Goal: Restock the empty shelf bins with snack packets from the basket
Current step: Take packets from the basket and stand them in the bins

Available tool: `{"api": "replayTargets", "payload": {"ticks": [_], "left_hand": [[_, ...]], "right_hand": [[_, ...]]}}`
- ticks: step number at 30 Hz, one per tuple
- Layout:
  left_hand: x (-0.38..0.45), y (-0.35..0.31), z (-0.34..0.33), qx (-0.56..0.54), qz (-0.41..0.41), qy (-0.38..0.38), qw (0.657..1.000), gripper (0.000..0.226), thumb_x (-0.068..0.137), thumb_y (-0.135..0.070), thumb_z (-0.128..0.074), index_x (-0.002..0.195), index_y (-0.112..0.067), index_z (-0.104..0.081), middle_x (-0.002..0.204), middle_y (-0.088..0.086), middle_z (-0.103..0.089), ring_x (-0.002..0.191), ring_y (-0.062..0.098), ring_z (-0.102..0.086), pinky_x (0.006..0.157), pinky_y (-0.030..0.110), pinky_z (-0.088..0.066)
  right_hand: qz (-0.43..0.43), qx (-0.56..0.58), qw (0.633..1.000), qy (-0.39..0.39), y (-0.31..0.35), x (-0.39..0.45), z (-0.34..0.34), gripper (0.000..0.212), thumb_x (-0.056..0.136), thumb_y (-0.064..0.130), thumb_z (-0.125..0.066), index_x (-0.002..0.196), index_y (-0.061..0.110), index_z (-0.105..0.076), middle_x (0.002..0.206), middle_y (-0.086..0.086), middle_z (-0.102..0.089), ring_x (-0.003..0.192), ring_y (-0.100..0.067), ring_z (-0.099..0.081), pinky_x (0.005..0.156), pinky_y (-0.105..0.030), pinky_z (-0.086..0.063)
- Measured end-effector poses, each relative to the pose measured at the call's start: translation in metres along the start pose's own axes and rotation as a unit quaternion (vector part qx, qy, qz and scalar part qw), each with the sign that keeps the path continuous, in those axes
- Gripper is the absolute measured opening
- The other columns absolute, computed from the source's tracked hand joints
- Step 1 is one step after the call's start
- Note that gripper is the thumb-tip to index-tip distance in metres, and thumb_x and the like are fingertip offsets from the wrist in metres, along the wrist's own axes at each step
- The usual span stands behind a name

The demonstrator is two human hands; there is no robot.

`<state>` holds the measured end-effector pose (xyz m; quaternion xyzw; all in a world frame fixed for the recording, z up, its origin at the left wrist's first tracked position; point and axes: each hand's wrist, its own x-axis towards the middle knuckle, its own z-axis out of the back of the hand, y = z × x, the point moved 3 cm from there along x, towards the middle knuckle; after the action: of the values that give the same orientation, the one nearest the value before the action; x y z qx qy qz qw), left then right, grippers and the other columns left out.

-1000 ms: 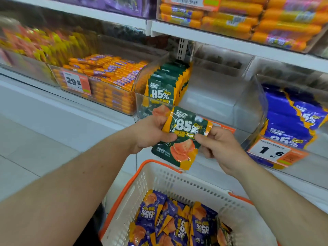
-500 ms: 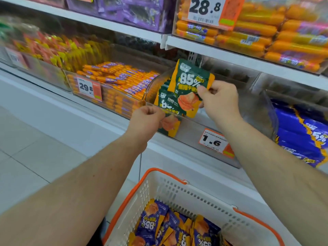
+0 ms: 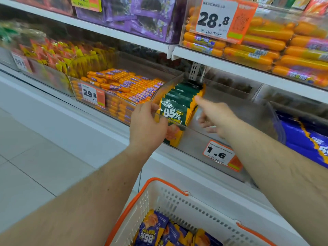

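A clear shelf bin (image 3: 248,112) holds a row of green and orange snack packets (image 3: 184,93) along its left side; the front packet (image 3: 173,113) reads 85%. My left hand (image 3: 147,125) grips the bin's front-left corner, fingers curled over the rim against that front packet. My right hand (image 3: 217,115) is inside the bin and holds nothing; its index finger is stretched out and touches the right side of the row. Below, the white basket with an orange rim (image 3: 195,201) holds several purple 85% packets (image 3: 152,231).
A 1.6 price tag (image 3: 218,154) hangs on the bin's front. To the left stands a bin of orange sausage sticks (image 3: 124,84), to the right a bin of blue packets (image 3: 301,137). The upper shelf edge (image 3: 230,66) overhangs the bin. Tiled floor lies at the left.
My right hand carried the green packet from above the basket up into the bin, set it into the row and let go. My left hand moved up to the bin's front corner.
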<state>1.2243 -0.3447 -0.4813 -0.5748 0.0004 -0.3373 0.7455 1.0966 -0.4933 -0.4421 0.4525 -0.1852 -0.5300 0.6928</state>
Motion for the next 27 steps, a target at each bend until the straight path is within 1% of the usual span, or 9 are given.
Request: {"api": "replayTargets", "payload": {"ticks": [3,5,9,12,15,20,23,25,27], "left_hand": [[0.011,-0.005,-0.002,0.058,-0.003,-0.027,0.998,0.053,0.086,-0.026,-0.063,0.135,-0.013,-0.046,0.138,0.002,-0.044,0.131,0.022,-0.036,0.108,0.042,-0.030],[0.016,-0.007,-0.009,0.084,0.023,-0.012,0.996,0.069,0.091,-0.035,-0.058,0.149,-0.015,-0.028,0.156,0.001,-0.025,0.144,0.019,-0.018,0.115,0.047,-0.014],[0.028,-0.003,-0.024,0.111,0.062,0.013,0.992,0.076,0.094,-0.040,-0.050,0.155,-0.017,-0.010,0.160,0.001,-0.017,0.148,0.019,-0.008,0.115,0.051,-0.005],[0.033,0.001,-0.030,0.102,0.095,0.034,0.990,0.069,0.092,-0.030,-0.051,0.152,-0.016,-0.020,0.153,0.004,-0.031,0.144,0.020,-0.017,0.113,0.054,-0.010],[0.033,0.005,-0.034,0.106,0.098,0.018,0.989,0.063,0.088,-0.022,-0.053,0.146,-0.017,-0.029,0.147,0.002,-0.036,0.140,0.019,-0.020,0.111,0.050,-0.014],[0.034,0.004,-0.038,0.082,0.113,-0.022,0.990,0.064,0.085,-0.016,-0.053,0.146,-0.020,-0.034,0.146,0.002,-0.039,0.140,0.019,-0.023,0.112,0.046,-0.017],[0.033,0.004,-0.040,0.073,0.116,-0.040,0.990,0.063,0.084,-0.015,-0.055,0.144,-0.018,-0.037,0.145,0.004,-0.041,0.139,0.021,-0.025,0.114,0.047,-0.020],[0.033,0.004,-0.041,0.067,0.117,-0.050,0.990,0.062,0.082,-0.014,-0.055,0.143,-0.016,-0.040,0.143,0.004,-0.043,0.139,0.022,-0.026,0.114,0.049,-0.022],[0.033,0.005,-0.043,0.060,0.117,-0.055,0.990,0.063,0.082,-0.014,-0.055,0.143,-0.016,-0.040,0.143,0.004,-0.043,0.139,0.022,-0.027,0.114,0.051,-0.022]], "right_hand": [[-0.127,0.258,0.958,0.001,-0.004,0.014,0.000,0.071,0.095,0.065,-0.036,0.146,0.016,-0.039,0.143,-0.014,-0.047,0.102,-0.032,-0.055,0.089,-0.046,-0.044],[-0.173,0.315,0.933,0.011,0.000,0.024,-0.017,0.068,0.099,0.062,-0.027,0.137,0.011,-0.051,0.135,-0.014,-0.058,0.113,-0.031,-0.060,0.098,-0.046,-0.046],[-0.145,0.349,0.924,0.055,0.017,0.050,-0.062,0.085,0.087,0.078,-0.019,0.116,0.017,-0.070,0.105,-0.018,-0.073,0.089,-0.041,-0.072,0.084,-0.058,-0.055],[-0.129,0.280,0.951,0.035,0.017,0.047,-0.055,0.086,0.085,0.081,-0.024,0.113,0.017,-0.073,0.103,-0.016,-0.074,0.092,-0.039,-0.072,0.089,-0.055,-0.054],[-0.190,0.305,0.933,-0.013,0.005,0.055,-0.043,0.088,0.091,0.076,-0.018,0.121,0.006,-0.063,0.113,-0.002,-0.069,0.107,-0.022,-0.065,0.106,-0.045,-0.043],[-0.148,0.302,0.939,0.069,0.009,0.067,-0.056,0.100,0.079,0.089,-0.013,0.115,0.016,-0.072,0.103,-0.016,-0.074,0.096,-0.036,-0.071,0.096,-0.050,-0.051],[-0.148,0.313,0.938,-0.003,0.014,0.067,-0.034,0.074,0.097,0.068,-0.017,0.089,0.011,-0.063,0.078,-0.004,-0.065,0.075,-0.021,-0.062,0.081,-0.031,-0.049],[-0.138,0.336,0.930,-0.064,0.015,0.076,-0.022,0.055,0.104,0.050,-0.022,0.076,0.010,-0.047,0.072,-0.001,-0.049,0.065,-0.020,-0.048,0.075,-0.033,-0.043],[-0.126,0.373,0.918,-0.055,0.015,0.085,-0.022,0.056,0.103,0.050,-0.024,0.080,0.010,-0.055,0.073,-0.007,-0.062,0.067,-0.024,-0.059,0.064,-0.031,-0.050]]}}
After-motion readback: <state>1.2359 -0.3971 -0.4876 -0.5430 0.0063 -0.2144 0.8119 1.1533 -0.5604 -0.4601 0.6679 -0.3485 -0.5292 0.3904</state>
